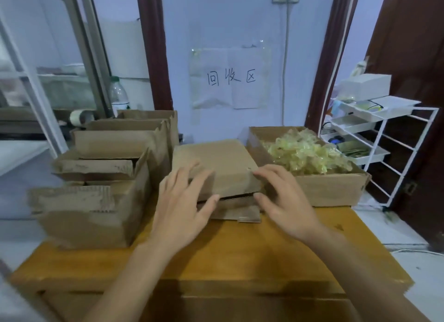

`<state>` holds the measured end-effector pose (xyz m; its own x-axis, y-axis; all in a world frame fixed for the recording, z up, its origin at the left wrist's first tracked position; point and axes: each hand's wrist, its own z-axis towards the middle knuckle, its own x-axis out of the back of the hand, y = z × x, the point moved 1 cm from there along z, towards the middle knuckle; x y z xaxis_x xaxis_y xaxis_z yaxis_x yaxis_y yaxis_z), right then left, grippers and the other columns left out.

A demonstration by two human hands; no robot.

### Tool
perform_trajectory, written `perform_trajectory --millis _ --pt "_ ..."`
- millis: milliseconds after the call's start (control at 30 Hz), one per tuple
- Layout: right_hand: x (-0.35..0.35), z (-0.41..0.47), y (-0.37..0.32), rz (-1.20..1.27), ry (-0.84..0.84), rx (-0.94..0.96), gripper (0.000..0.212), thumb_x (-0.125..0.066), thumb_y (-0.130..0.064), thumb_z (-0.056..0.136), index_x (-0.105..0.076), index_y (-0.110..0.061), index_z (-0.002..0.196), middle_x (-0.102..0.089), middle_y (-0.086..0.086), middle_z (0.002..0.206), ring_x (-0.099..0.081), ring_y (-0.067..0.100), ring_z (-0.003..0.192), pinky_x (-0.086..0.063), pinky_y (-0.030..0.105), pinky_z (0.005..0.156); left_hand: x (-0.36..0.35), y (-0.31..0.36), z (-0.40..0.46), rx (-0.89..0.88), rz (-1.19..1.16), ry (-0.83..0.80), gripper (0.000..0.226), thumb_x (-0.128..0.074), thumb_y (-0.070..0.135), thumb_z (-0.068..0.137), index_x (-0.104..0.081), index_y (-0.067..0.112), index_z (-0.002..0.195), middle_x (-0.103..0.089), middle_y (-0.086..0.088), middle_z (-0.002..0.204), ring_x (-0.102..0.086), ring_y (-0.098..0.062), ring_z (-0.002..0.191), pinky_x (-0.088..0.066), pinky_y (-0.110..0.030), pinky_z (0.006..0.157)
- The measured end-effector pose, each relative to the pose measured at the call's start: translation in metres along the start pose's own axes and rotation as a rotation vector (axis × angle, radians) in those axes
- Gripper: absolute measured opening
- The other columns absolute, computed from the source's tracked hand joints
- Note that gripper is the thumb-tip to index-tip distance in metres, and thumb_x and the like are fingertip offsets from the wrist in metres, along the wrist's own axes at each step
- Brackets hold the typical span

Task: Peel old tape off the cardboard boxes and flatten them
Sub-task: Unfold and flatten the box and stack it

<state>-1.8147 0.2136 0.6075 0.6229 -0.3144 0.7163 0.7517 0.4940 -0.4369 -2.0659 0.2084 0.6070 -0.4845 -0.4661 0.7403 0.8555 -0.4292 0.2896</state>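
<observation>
Cardboard (216, 163) between spread fingers (266, 175).

I see a pale blue wall (223, 28) with a paper sign (230, 78), dark door frames (153, 45), a white wire rack (384, 139), a yellow wooden table (216, 256).

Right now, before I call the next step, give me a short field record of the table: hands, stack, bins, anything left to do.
left hand: fingers spread, resting on the flattened cardboard, no closed grip
right hand: fingers spread at the stack's right edge, no closed grip
flattened cardboard: stacked at table centre, top piece lying slightly raised at the front
tape box: right of the stack, holds a heap of peeled yellowish tape
unflattened boxes: piled at left, flaps open
table: wooden
wall sign: paper, handwritten
</observation>
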Motion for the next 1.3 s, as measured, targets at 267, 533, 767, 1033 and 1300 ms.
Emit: perform_trajectory --millis 267,533,767,1033,1300 --pt "-0.027 0.001 -0.016 0.045 0.145 -0.131 0.068 -0.080 -0.034 0.090 -0.046 -0.025 0.148 -0.032 -0.011 0.154 -0.032 0.010 0.145 -0.031 0.027 0.116 -0.014 -0.026 -0.012 0.037 -0.105 0.128 0.076 -0.074 0.057 0.088 -0.044 0.032 0.154 -0.024 0.003 0.169 -0.013 -0.014 0.158 -0.009 -0.030 0.125" --pt "-0.054 0.003 -0.022 0.026 0.194 -0.107 0.061 -0.080 -0.026 0.089 -0.050 -0.031 0.142 -0.035 -0.009 0.153 -0.035 0.016 0.143 -0.039 0.037 0.116 -0.034 -0.036 -0.016 0.078 -0.164 0.230 0.076 -0.075 0.046 0.090 -0.043 0.025 0.156 -0.029 -0.005 0.167 -0.036 -0.025 0.150 -0.049 -0.054 0.111" --pt "-0.051 0.009 -0.026 0.014 0.173 -0.180 0.063 -0.084 -0.024 0.085 -0.049 -0.032 0.137 -0.034 -0.012 0.146 -0.041 0.019 0.135 -0.045 0.039 0.107 -0.036 -0.036 -0.017 0.047 -0.111 0.241 0.076 -0.074 0.050 0.090 -0.046 0.024 0.155 -0.032 -0.006 0.165 -0.035 -0.026 0.150 -0.039 -0.046 0.118" --pt "-0.046 0.003 -0.021 0.057 0.053 -0.191 0.089 -0.084 -0.009 0.072 -0.038 -0.038 0.142 -0.023 -0.018 0.153 -0.038 0.017 0.132 -0.044 0.032 0.096 -0.031 -0.033 -0.019 0.025 -0.137 0.150 0.086 -0.072 0.042 0.082 -0.035 0.032 0.159 -0.020 0.002 0.169 -0.021 -0.021 0.155 -0.025 -0.041 0.122" --pt "-0.066 -0.001 -0.024 0.038 0.244 -0.209 0.085 -0.088 -0.024 0.080 -0.039 -0.036 0.149 -0.024 -0.017 0.161 -0.038 0.019 0.139 -0.034 0.029 0.101 -0.034 -0.034 -0.018 0.034 -0.117 0.232 0.081 -0.082 0.023 0.085 -0.040 0.025 0.154 -0.031 -0.002 0.164 -0.033 -0.024 0.151 -0.039 -0.050 0.120"
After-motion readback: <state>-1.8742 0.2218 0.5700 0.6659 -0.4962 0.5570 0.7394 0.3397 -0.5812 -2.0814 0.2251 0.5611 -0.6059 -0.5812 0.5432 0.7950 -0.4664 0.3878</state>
